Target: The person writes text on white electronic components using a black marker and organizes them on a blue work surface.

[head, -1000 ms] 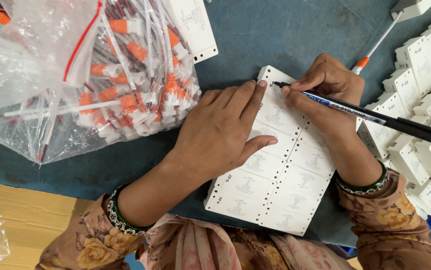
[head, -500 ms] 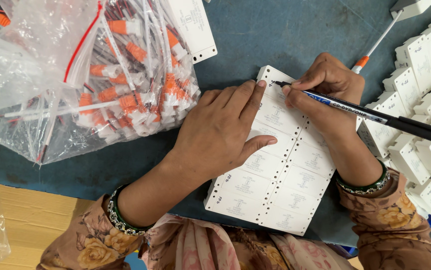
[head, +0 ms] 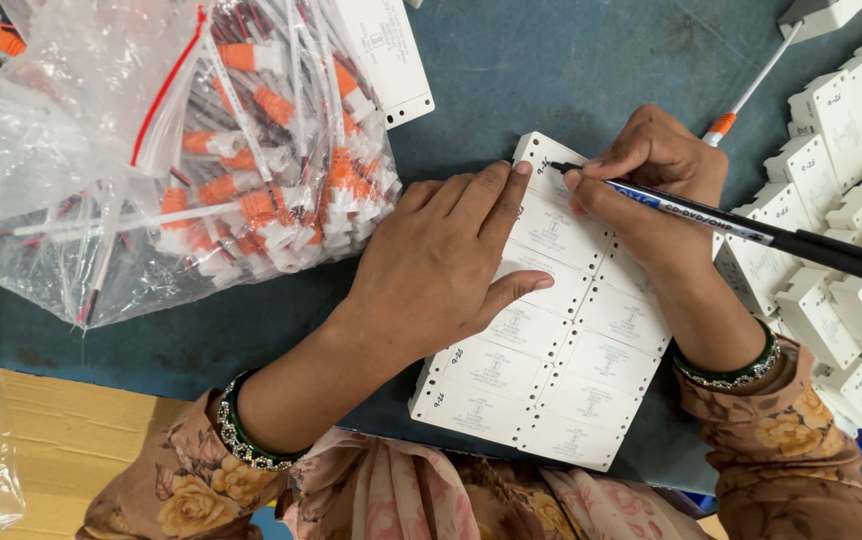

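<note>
The white label sheet lies flat on the blue counter, directly in front of the person. The left hand rests palm-down on the sheet, fingers spread and extended, pinning it. The right hand is curled, fingers clamped on a black marker pen, its tip touching the sheet's far corner. Beyond the left hand lies a clear plastic bag of orange-and-white connectors.

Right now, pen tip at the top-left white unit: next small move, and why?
Probably finish that mark, then shift the pen to the neighbouring unit. The right hand has its tip on the top-left corner of the block of white units; the left hand presses the block flat.
</note>
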